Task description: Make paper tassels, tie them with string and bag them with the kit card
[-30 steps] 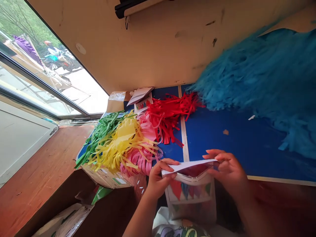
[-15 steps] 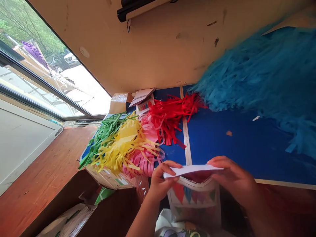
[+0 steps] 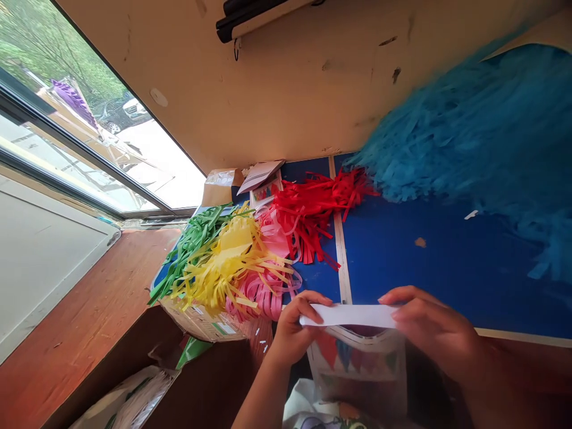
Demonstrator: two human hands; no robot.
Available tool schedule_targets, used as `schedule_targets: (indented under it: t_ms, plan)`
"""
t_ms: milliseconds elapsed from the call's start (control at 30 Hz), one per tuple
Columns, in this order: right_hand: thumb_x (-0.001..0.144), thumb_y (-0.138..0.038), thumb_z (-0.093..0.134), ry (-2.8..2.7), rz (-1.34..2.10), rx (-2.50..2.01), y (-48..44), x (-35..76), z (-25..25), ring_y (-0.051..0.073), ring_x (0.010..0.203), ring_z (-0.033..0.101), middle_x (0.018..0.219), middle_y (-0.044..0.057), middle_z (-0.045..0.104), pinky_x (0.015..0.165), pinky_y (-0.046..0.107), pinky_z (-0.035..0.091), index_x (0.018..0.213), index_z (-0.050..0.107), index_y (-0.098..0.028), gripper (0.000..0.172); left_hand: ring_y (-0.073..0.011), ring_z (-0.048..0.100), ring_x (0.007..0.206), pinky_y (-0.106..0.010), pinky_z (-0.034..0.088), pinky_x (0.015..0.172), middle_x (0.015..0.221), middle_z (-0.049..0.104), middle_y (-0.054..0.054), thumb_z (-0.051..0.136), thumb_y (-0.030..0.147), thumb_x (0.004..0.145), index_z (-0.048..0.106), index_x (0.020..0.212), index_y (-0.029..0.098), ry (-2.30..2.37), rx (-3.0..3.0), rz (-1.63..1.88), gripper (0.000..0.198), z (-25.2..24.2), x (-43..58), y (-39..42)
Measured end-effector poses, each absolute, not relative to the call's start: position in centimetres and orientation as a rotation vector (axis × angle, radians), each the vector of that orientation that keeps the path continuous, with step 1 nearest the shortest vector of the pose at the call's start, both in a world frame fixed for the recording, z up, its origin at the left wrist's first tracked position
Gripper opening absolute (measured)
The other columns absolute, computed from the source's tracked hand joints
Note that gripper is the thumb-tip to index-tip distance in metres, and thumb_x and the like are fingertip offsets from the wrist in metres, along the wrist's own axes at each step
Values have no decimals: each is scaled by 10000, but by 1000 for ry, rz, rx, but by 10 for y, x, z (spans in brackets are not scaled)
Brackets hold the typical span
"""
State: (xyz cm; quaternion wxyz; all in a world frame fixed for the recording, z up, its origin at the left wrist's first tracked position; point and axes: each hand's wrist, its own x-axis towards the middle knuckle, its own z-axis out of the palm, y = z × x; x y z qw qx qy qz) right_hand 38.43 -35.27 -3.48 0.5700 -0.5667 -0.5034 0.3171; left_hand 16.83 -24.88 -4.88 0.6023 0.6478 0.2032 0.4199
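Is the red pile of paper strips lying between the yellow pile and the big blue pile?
Yes, the red strips lie on the blue table, with the yellow strips on one side and the big blue pile on the other.

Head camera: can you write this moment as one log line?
left hand: holds packet flap | right hand: holds flap | packet: open | paper strips: behind
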Motion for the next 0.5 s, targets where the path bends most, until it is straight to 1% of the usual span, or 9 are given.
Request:
schedule_targets:
  t_ms: [67, 100, 167, 200, 267, 300, 367, 433, 500]
  plan:
    - [774, -437, 624, -1074, 797, -1469, -352, 383, -33, 198, 877, 621, 952, 68, 660, 709, 255, 528, 672, 616, -221, 238, -226, 602, 919, -359, 472, 793, 981, 657, -95, 675, 338, 769, 567, 741, 183, 483, 1522, 948, 191, -48, 167, -249]
    - [767, -456, 628, -1043, 841, -1511, -352, 383, -33, 200, 891, 622, 971, 69, 663, 721, 252, 529, 688, 613, -220, 250, -235, 594, 927, -363, 460, 797, 993, 657, -101, 667, 402, 762, 570, 757, 182, 484, 1520, 941, 241, -47, 167, -249]
    - [749, -479, 641, -1050, 921, -1541, -351, 384, -33, 206, 899, 627, 994, 75, 666, 731, 252, 536, 740, 623, -218, 262, -250, 583, 939, -364, 439, 796, 1010, 661, -112, 601, 505, 781, 577, 757, 178, 492, 1488, 929, 329, -46, 166, -250]
    - [744, -481, 645, -1073, 940, -1548, -351, 386, -33, 208, 901, 629, 998, 76, 667, 740, 254, 539, 761, 631, -218, 264, -255, 580, 948, -361, 429, 794, 1015, 666, -115, 560, 517, 805, 577, 744, 176, 510, 1463, 921, 346, -45, 166, -251]
    - [743, -485, 644, -1110, 947, -1556, -350, 388, -32, 211, 901, 633, 989, 74, 672, 755, 257, 540, 797, 653, -221, 269, -252, 580, 967, -345, 412, 793, 1034, 675, -110, 526, 461, 843, 570, 713, 176, 569, 1415, 895, 316, -45, 167, -253]
    - [741, -490, 642, -1116, 945, -1563, -350, 389, -31, 211, 884, 638, 979, 72, 676, 748, 255, 543, 813, 664, -225, 276, -247, 584, 967, -336, 409, 788, 1048, 676, -105, 538, 427, 843, 570, 725, 178, 595, 1390, 879, 278, -45, 168, -254]
    - [736, -503, 640, -1114, 943, -1584, -349, 390, -27, 205, 823, 650, 949, 69, 686, 710, 249, 551, 835, 682, -230, 293, -243, 597, 954, -331, 418, 781, 1065, 678, -96, 577, 408, 816, 585, 841, 187, 613, 1322, 843, 222, -44, 168, -256]
    - [732, -511, 639, -1109, 949, -1596, -349, 390, -24, 203, 766, 656, 914, 70, 695, 666, 246, 556, 844, 696, -232, 306, -248, 605, 958, -346, 428, 802, 1061, 683, -91, 594, 406, 797, 576, 1002, 201, 622, 1264, 787, 291, -42, 166, -256]
    - [730, -515, 637, -1110, 942, -1593, -348, 390, -21, 203, 743, 658, 886, 67, 700, 652, 244, 556, 826, 704, -235, 303, -256, 595, 990, -359, 424, 845, 1063, 680, -92, 593, 378, 793, 585, 1063, 196, 646, 1281, 697, 326, -35, 163, -252]
